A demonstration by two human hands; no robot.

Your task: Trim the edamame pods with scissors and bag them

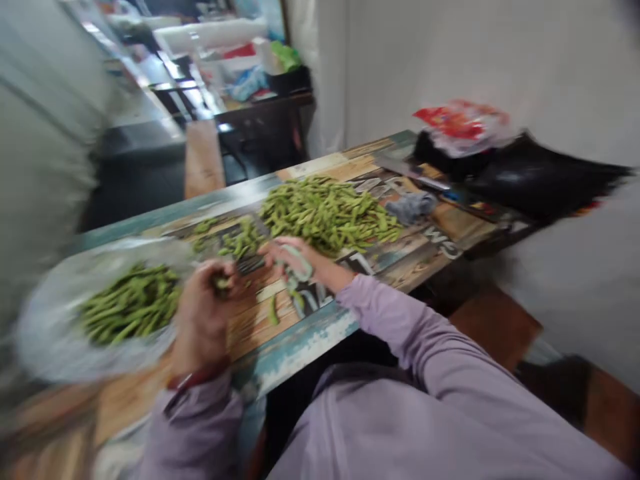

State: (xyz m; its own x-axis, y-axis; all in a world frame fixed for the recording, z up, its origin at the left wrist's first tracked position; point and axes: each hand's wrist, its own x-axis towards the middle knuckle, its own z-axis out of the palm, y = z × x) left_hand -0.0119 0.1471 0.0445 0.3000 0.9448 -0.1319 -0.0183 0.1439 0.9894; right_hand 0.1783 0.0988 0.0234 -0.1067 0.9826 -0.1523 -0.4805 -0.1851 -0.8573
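Observation:
Edamame-like green pods (325,210) lie heaped on the wood-patterned table, beyond my hands. My left hand (200,320) is closed around one or more green pods (220,283); blur hides how many. A pair of scissors with pale green handles (300,265) is in my right hand (320,263), its dark blades reaching left towards my left hand. A smaller cluster of pods (243,237) lies just past the blades. One loose pod (273,311) rests near the table's front edge. To the left, a clear plastic bag (45,327) holds many more pods (133,303).
On the table's right stand a grey cloth (413,207), a long flat blade-like object (410,172) and a black plastic bag (530,177) with a red-and-white bag (460,127) on top. A wall rises behind. Another cluttered table (270,103) is in the background.

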